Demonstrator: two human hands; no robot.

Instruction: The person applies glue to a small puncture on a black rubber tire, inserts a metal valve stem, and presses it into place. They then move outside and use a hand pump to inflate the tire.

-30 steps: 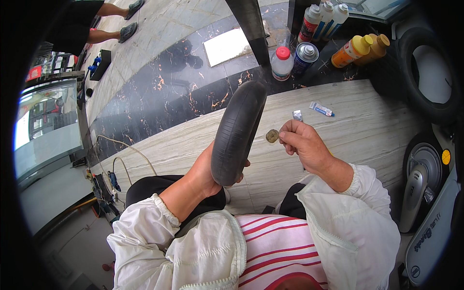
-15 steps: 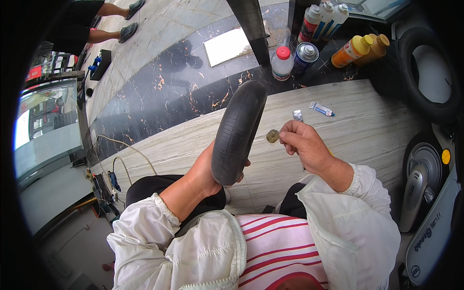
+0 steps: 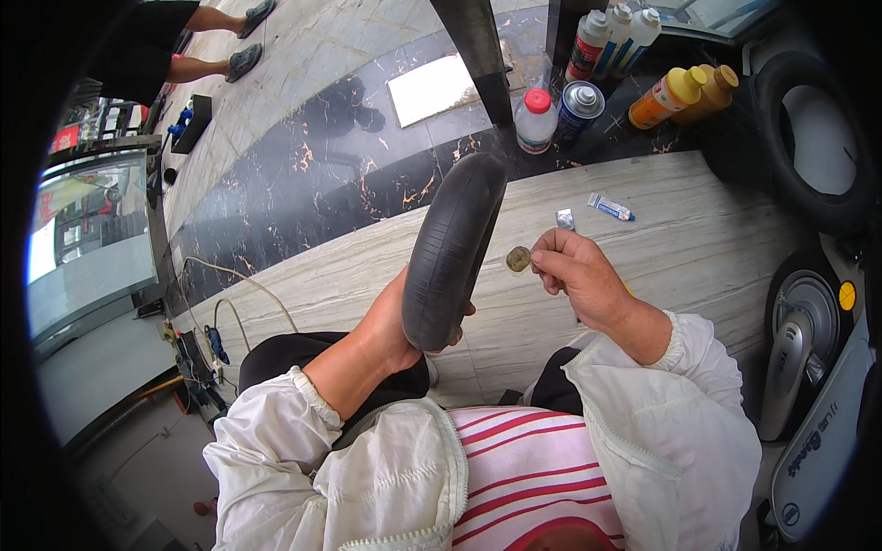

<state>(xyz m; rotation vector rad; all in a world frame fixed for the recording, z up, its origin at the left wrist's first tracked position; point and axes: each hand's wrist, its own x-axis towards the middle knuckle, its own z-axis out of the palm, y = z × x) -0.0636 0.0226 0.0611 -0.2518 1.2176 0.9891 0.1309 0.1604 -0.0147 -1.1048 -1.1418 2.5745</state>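
Note:
An inflated black inner tube (image 3: 450, 248) stands upright in my left hand (image 3: 390, 326), whose fingers wrap round its lower part, largely hidden behind it. Just to the tube's right, my right hand (image 3: 583, 280) pinches a small, round, olive-brown patch (image 3: 517, 258) between thumb and forefinger; patch and tube are apart. Beyond that hand, a small silver foil piece (image 3: 565, 219) and a white-and-blue squeeze tube (image 3: 611, 208) lie on the pale streaked stone surface (image 3: 496, 216).
Bottles (image 3: 666, 101) and spray cans (image 3: 581, 112) cluster at back right, beside a tyre (image 3: 772, 161). A silver-hubbed wheel (image 3: 799, 303) stands at right. Cables (image 3: 248, 271) and tools lie left. Another person's legs (image 3: 204, 64) are at top left, near a black tray (image 3: 188, 129).

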